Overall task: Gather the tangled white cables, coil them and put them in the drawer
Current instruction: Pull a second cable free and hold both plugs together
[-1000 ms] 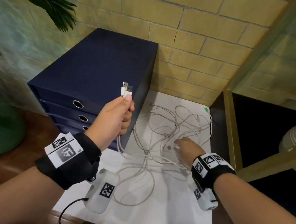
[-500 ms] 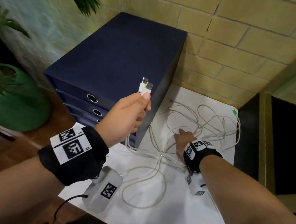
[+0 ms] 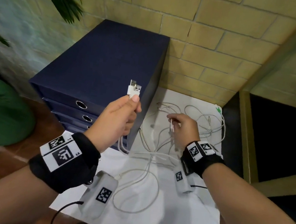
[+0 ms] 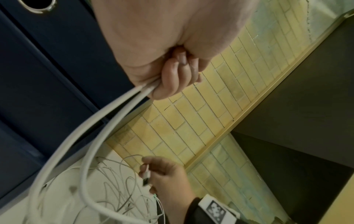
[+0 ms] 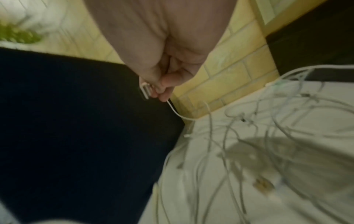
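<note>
Two USB plugs are gripped upright in the left hand, fingers curled tight round their two cords. A third plug is pinched between thumb and fingertips of the right hand, raised over the tangled white cables. Tangle is spread on the white table, toward its far edge, just beside the navy drawer unit; drawers shut.
</note>
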